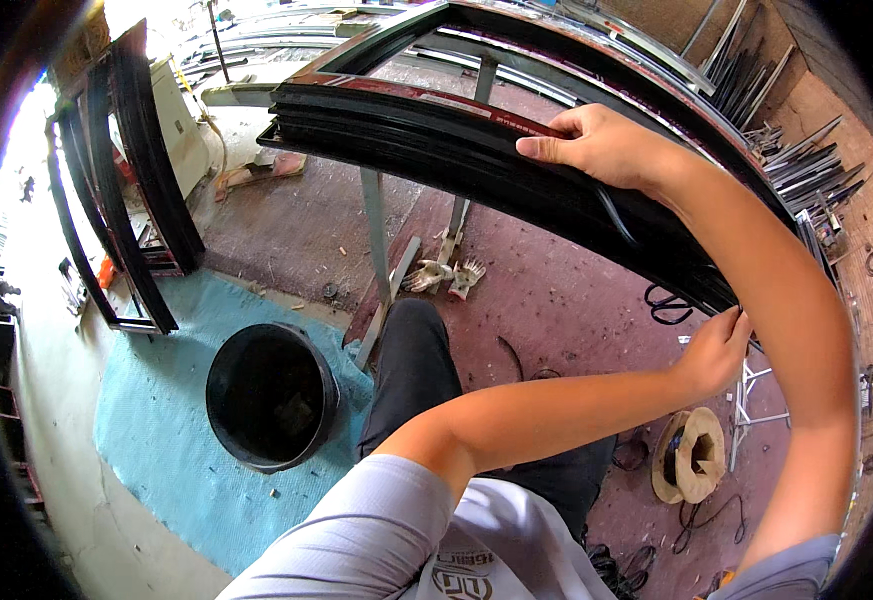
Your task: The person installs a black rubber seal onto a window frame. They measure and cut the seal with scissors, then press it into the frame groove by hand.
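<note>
A long dark window frame (436,140) with black rubber seals lies across metal stands in front of me, running from upper left to right. My right hand (601,145) rests on its top face, fingers stretched left along the reddish-brown edge and thumb on the near side. A loose loop of black rubber strip (614,215) hangs just below that hand. My left hand (718,350) reaches across my body to the frame's lower right end, its fingers pinched shut on the near edge there. What sits between those fingertips is hidden.
A black bucket (271,395) stands on a teal mat (146,430) at my left. Work gloves (446,275) and scissors (668,305) lie on the red floor. More dark frames (131,190) lean at left, metal profiles (806,170) are stacked at right, and a tan roll (691,455) lies nearby.
</note>
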`<state>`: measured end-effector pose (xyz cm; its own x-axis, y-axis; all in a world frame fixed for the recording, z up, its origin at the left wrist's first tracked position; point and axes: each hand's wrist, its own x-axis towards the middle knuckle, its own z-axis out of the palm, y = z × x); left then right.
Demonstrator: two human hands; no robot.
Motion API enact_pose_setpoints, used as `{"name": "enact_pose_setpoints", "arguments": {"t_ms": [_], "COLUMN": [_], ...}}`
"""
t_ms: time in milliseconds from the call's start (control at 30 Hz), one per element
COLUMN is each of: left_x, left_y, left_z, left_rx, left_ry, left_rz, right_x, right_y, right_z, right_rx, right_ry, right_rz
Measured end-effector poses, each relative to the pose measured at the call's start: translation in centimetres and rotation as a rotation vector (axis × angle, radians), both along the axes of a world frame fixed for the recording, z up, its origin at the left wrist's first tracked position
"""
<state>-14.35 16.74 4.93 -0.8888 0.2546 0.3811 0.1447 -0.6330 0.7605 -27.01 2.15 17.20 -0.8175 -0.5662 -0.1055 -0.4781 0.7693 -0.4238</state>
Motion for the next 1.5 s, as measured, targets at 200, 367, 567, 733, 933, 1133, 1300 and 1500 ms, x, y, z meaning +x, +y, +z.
{"name": "enact_pose_setpoints", "arguments": {"t_ms": [200,367,567,733,933,1133,1300,1500], "left_x": [0.0,-0.8,-1.3,-1.4,-1.7,-2.4,-2.2,-2.1], "left_y": [-0.1,0.0,-0.7,-0.5,-0.9,0.7,1.0,2.0], "left_z": [0.7,0.1,0.1,0.3,-0.2,0.2,0.4,-0.5], "left_rx": [-0.045,-0.012,-0.052,-0.074,-0.098,-0.036,-0.055,0.031], "left_ry": [-0.024,-0.026,-0.033,-0.033,-0.055,-0.043,-0.054,0.015], "left_rz": [-0.027,0.002,-0.062,0.016,-0.028,-0.013,-0.029,0.021], "right_x": [-0.3,0.5,0.0,0.1,0.8,0.6,0.4,-0.4], "right_y": [-0.1,0.3,1.6,1.7,3.2,2.9,3.3,3.2], "right_z": [0.7,1.1,0.8,1.0,1.3,2.1,0.3,-0.7], "right_rx": [0.038,0.037,0.037,0.060,0.107,0.137,0.068,-0.001], "right_ry": [-0.029,-0.030,-0.058,-0.004,0.049,-0.055,0.188,0.128], "right_rz": [-0.041,-0.014,0.035,0.031,0.055,0.077,0.050,0.088]}}
